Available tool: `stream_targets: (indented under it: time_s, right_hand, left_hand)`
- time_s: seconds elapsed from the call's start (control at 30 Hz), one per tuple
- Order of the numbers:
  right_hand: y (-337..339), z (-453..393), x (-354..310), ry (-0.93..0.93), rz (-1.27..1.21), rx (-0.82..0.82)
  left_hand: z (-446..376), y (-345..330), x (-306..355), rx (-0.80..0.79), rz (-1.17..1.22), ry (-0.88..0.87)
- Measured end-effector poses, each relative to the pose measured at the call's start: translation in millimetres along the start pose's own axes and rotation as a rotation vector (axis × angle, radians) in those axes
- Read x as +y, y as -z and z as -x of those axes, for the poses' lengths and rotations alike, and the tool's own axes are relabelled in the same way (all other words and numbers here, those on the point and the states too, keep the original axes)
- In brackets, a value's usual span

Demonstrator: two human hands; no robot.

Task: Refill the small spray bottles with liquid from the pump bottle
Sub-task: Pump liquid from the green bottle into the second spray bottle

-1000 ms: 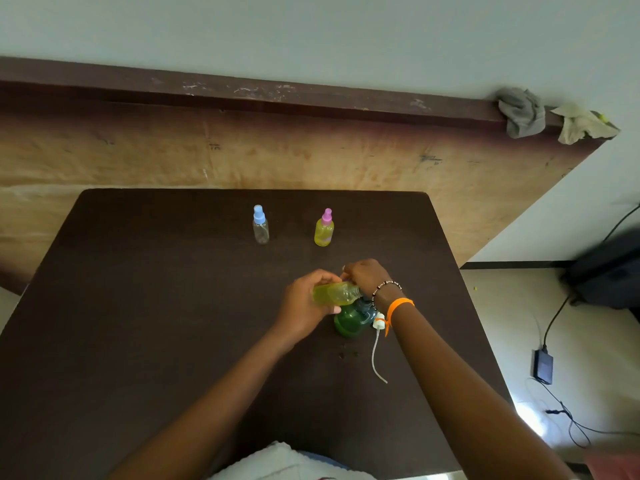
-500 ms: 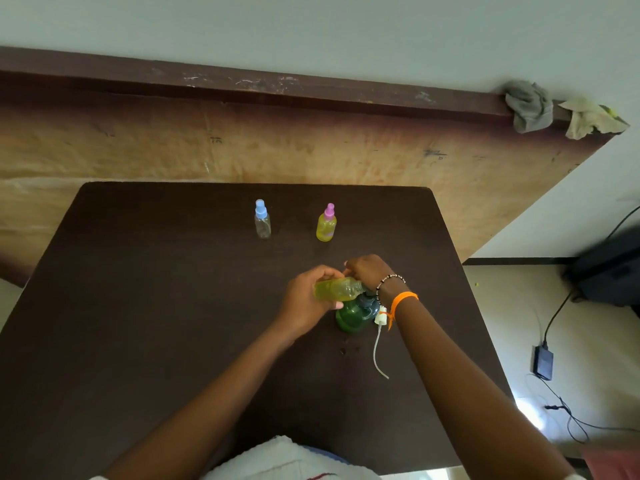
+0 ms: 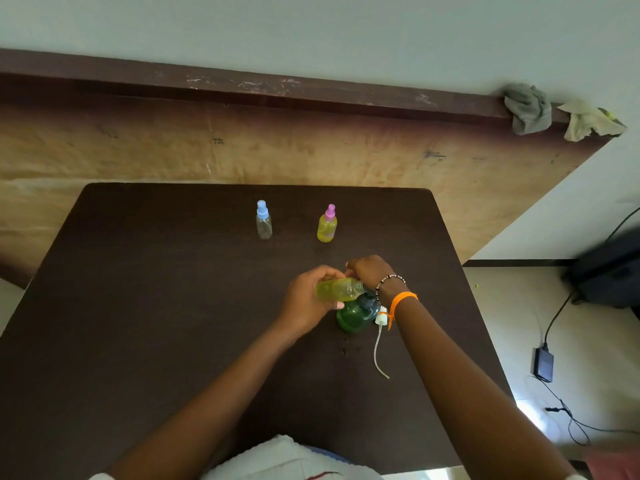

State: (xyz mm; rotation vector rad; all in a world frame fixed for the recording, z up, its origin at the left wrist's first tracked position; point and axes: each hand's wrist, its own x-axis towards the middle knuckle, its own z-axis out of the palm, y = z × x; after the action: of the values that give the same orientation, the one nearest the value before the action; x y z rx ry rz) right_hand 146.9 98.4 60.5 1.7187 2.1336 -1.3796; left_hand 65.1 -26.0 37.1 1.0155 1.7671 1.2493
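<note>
At frame centre, left hand (image 3: 306,308) curled in a firm grip round a small clear plastic bottle of yellow liquid (image 3: 337,289), tipped sideways over the dark green round pump bottle (image 3: 355,315) on the dark brown bench (image 3: 156,306). Right hand (image 3: 369,271) at the small bottle's neck, fingers curled; whether pinching anything, cannot tell. Further up the frame, upright and apart: clear blue-capped spray bottle (image 3: 264,220) and yellow pink-capped spray bottle (image 3: 327,224).

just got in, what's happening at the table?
A person is refilling small spray bottles. The left hand holds an uncapped bottle of yellow liquid tilted sideways at the green pump bottle; the right hand is at the pump top. A white sprayer with tube lies on the table. Farther back stand a clear blue-capped bottle and a yellow pink-capped bottle.
</note>
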Motion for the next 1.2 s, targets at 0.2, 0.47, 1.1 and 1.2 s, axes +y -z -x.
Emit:
stream_targets:
  time_s: [0.2, 0.47, 1.1, 1.2]
  right_hand:
    - [-6, 0, 10, -0.015, -0.101, 0.177]
    - [-7, 0, 9, -0.012, -0.071, 0.187]
    - [-3, -6, 7, 0.021, 0.039, 0.056]
    - [-2, -7, 0, 0.045, 0.037, 0.012]
  left_hand:
    - [1, -1, 0, 0.004, -0.013, 0.002]
    - [1, -2, -3, 0.005, 0.009, 0.007]
    - [-1, 0, -5, -0.004, 0.045, 0.0]
    - [-2, 0, -8, -0.004, 0.059, -0.001]
